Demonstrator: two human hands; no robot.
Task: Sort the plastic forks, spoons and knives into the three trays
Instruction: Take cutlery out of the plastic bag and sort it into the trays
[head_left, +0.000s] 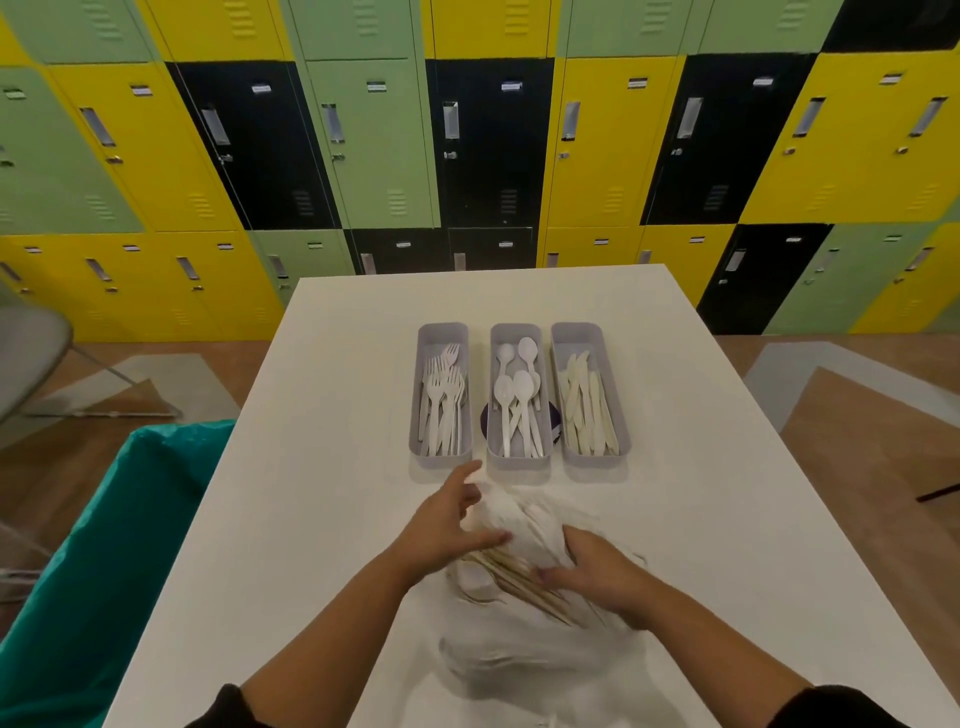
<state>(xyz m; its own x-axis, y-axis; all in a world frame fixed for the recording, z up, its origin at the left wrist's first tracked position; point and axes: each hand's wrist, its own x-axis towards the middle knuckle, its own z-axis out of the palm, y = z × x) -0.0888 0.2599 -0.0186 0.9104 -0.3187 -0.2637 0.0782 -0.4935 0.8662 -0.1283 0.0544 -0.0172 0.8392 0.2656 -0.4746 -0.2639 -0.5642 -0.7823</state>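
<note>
We log on white worktop (311, 467): three grey trays at 12 o'clock — forks tray (443, 389), spoons tray (517, 397), knives tray (589, 395). Near us, white plastic bag (540, 639) w/ cutlery & wooden sticks (514, 577). Left hand (447, 525) fingers spread, relaxed, touching bag; right hand (597, 571) curled, gripping bag.

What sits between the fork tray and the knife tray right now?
In the head view, the grey plastic spoon tray stands between the grey plastic fork tray and the grey plastic knife tray.
</note>
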